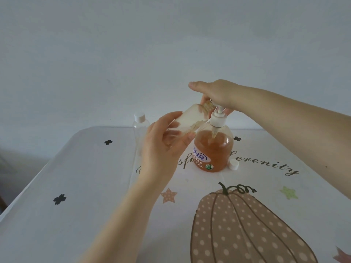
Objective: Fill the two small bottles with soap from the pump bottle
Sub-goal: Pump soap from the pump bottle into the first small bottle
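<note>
Head view shows the left hand point(165, 141) holding a small open bottle point(190, 118) tilted, its mouth up at the pump spout. Right hand point(218, 93) lies on top of the pump bottle point(213, 147), fingers flat, pressing the pump. That bottle stands near the table's point(76, 186) far edge. A second small bottle point(140, 130), capped, stands further left. A loose white cap point(234, 164) lies just right of the pump bottle

two small clear bottles point(187, 118) point(140, 130), one pump bottle point(213, 147), one loose white cap point(234, 164), two hands point(165, 143) point(218, 93)
</note>
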